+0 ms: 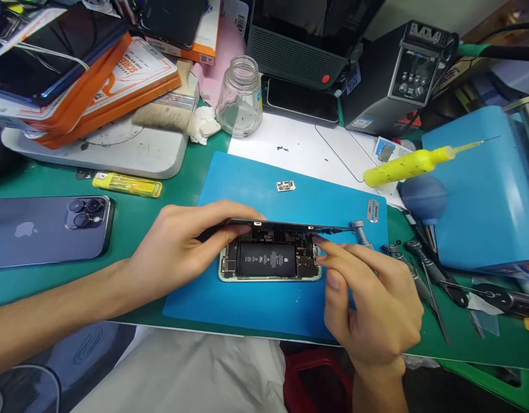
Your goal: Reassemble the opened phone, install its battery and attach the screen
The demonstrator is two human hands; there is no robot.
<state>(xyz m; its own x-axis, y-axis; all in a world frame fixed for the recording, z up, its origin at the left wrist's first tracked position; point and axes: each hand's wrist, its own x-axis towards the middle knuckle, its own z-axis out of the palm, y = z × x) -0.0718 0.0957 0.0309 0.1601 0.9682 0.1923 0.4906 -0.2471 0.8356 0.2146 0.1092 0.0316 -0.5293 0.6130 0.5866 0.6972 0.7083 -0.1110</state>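
Observation:
An opened phone (267, 261) lies on the blue mat (251, 307), its black battery and circuit parts exposed. Its dark screen panel (285, 224) is tilted up along the far edge, seen almost edge-on. My left hand (195, 235) pinches the left end of this panel between thumb and fingers. At the phone's right end is my right hand (371, 287), its index fingertip reaching under the raised panel. The other fingers are curled, and the thumb is apart from the index finger. Nothing shows held in this hand. The inside under the panel is partly shadowed.
A small metal shield plate (285, 186) lies on the mat. Tweezers and screwdrivers (423, 275) lie at the right, near a yellow syringe bottle (408, 167). Behind stands a glass jar (241, 97). At left are a purple phone (49, 229) and a yellow cutter (127, 184).

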